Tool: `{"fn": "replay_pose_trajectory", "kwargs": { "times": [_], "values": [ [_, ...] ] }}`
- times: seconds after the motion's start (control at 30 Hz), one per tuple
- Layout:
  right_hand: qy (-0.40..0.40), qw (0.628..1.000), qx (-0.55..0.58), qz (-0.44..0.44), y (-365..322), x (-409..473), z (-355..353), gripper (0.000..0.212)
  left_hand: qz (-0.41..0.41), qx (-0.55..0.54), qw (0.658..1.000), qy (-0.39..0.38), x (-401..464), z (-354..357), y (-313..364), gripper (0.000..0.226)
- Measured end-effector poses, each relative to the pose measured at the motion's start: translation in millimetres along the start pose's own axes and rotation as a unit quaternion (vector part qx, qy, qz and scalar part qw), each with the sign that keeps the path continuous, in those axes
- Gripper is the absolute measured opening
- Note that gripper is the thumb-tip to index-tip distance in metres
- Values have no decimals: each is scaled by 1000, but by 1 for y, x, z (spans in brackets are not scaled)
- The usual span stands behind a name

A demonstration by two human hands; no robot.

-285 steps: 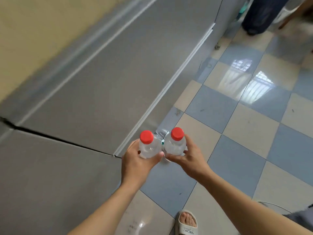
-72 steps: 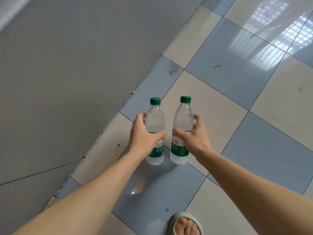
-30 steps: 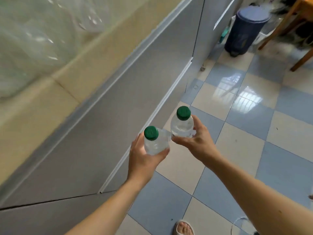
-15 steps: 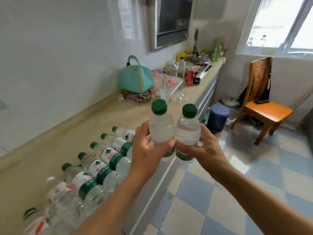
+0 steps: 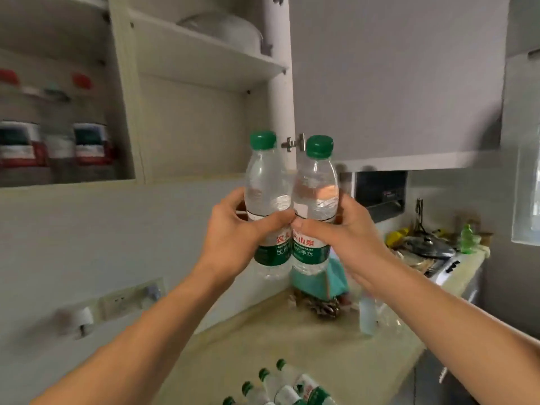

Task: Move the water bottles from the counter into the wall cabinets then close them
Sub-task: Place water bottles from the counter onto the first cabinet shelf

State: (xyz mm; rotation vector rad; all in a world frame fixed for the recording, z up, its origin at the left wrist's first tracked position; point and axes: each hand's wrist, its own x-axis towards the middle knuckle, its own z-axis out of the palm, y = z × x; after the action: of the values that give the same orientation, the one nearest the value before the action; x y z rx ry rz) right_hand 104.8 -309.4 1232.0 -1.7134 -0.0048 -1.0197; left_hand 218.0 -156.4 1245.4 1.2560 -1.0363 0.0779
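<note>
Fingers [image 5: 233,204] of the left hand [image 5: 233,232] curl round one green-capped water bottle [image 5: 267,200], and the right hand [image 5: 343,232] grips a second bottle [image 5: 317,200]; both stand upright, touching, raised before the open wall cabinet [image 5: 190,133]. More bottles [image 5: 280,387] lie at the surface's [image 5: 263,340] near edge.
</note>
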Motion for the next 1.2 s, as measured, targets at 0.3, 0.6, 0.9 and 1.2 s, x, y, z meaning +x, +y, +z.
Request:
{"fn": "replay_pose_trajectory", "kwargs": {
  "times": [0.3,0.6,0.9,1.2],
  "values": [
    [-136,978,153,-24,-59,65,119,49,-16,99,985,139,24,-127,84,26],
    [-167,955,246,-1,-97,117,266,54,-26,204,944,258,46,-279,142,50],
    [-107,960,258,-20,-95,192,334,38,-11,215,926,309,107,-364,129,46],
    [-80,989,105,-63,-68,227,407,42,-40,272,914,299,137,-402,71,36]
  ]
}}
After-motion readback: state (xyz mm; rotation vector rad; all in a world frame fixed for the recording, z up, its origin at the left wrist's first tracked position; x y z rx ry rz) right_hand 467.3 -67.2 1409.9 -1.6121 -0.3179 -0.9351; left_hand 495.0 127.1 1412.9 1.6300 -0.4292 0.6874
